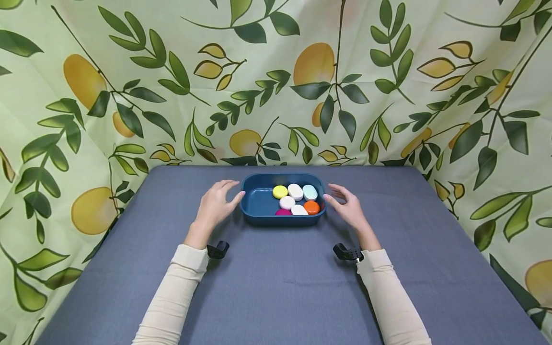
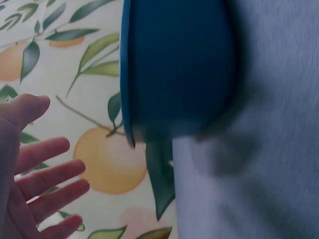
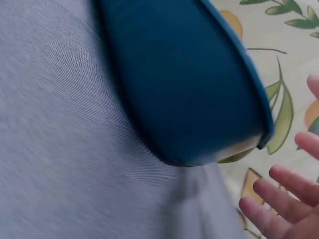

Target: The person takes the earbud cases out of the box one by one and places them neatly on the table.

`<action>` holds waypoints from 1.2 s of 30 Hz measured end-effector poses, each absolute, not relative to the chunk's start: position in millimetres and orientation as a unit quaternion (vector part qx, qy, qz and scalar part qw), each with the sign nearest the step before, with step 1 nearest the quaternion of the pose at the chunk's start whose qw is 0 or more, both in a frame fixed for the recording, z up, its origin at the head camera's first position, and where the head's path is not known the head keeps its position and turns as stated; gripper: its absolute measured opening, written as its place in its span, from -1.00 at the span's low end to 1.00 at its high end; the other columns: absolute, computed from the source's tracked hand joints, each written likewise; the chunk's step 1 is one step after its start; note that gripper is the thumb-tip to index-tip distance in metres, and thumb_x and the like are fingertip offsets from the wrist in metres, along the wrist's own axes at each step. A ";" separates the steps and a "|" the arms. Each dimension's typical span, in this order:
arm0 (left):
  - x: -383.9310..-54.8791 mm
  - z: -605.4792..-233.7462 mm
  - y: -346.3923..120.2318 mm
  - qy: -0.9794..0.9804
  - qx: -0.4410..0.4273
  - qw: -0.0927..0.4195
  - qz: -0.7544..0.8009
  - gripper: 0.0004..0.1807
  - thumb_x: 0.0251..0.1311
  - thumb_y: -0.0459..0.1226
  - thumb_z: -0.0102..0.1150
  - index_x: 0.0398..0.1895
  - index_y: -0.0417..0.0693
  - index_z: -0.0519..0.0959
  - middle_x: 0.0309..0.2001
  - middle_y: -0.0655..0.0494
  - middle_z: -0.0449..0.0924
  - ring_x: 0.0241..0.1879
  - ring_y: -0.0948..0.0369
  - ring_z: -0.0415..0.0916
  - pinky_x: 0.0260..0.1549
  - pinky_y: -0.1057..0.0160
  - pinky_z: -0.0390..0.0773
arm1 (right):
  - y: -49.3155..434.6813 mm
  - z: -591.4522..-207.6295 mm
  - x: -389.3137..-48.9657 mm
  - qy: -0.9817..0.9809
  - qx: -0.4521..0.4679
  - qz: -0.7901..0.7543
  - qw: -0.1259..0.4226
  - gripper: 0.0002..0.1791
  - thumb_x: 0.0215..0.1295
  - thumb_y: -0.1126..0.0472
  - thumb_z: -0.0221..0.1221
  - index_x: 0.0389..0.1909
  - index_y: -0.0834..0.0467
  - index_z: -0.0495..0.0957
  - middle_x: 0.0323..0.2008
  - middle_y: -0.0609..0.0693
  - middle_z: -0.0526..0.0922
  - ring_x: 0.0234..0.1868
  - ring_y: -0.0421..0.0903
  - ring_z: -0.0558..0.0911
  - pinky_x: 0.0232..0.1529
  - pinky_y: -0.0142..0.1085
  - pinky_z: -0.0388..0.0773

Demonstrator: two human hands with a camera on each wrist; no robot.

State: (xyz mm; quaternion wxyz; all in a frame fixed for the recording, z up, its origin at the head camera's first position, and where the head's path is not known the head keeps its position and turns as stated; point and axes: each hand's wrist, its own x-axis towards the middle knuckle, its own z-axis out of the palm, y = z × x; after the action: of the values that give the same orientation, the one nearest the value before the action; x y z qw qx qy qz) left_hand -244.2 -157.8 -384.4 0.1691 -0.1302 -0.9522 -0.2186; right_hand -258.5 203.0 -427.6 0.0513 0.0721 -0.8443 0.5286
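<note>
A blue tray (image 1: 258, 198) sits on a desk (image 1: 276, 282) between a person's left hand (image 1: 217, 202) and right hand (image 1: 348, 207), both spread and gripping nothing; whether fingertips touch it is unclear. It looks stiff, smooth and fairly light, best taken by its short ends and kept level, since discs (image 1: 295, 192) bunched toward the right hand could slide.

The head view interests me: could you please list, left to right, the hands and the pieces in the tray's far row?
Left hand, yellow piece, white piece, light blue piece, right hand.
</note>
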 end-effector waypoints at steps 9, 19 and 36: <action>-246.7 -395.7 -128.4 -0.928 -0.204 0.103 -0.295 -0.60 0.25 -0.16 0.21 0.09 -0.16 0.59 0.10 -0.12 0.63 0.17 -0.03 0.55 0.23 -0.03 0.49 | 199.0 -447.4 -255.3 -0.793 0.059 0.606 -0.005 -0.36 0.32 0.12 0.19 0.38 0.16 0.27 0.42 0.20 0.29 0.47 0.18 0.25 0.47 0.10 0.19; -264.3 -405.3 -99.0 -0.893 -0.233 -0.025 -0.384 -0.55 0.16 -0.23 0.30 0.10 -0.26 0.57 0.07 -0.16 0.65 0.11 0.00 0.60 0.20 0.04 0.54 | 199.7 -461.7 -258.4 -0.762 0.088 0.642 -0.020 -0.32 0.24 0.32 0.23 0.38 0.19 0.26 0.44 0.22 0.25 0.49 0.20 0.19 0.51 0.09 0.08; -293.7 -412.8 -70.6 -0.891 -0.196 -0.159 -0.378 -0.66 0.03 -0.47 0.34 -0.08 -0.41 0.62 -0.07 -0.26 0.70 -0.12 0.01 0.71 -0.10 0.27 0.69 | 200.9 -470.7 -262.3 -0.732 0.103 0.671 -0.055 -0.29 0.31 0.34 0.15 0.44 0.17 0.12 0.49 0.21 0.14 0.50 0.22 0.17 0.36 -0.32 0.35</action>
State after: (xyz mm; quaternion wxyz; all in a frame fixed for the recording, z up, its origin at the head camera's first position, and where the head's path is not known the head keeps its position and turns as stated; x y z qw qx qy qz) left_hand -293.7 -70.6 -412.8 -0.1593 -0.1963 -0.8905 -0.3782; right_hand -262.3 200.9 -470.7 -0.0555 0.1025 -0.7318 0.6714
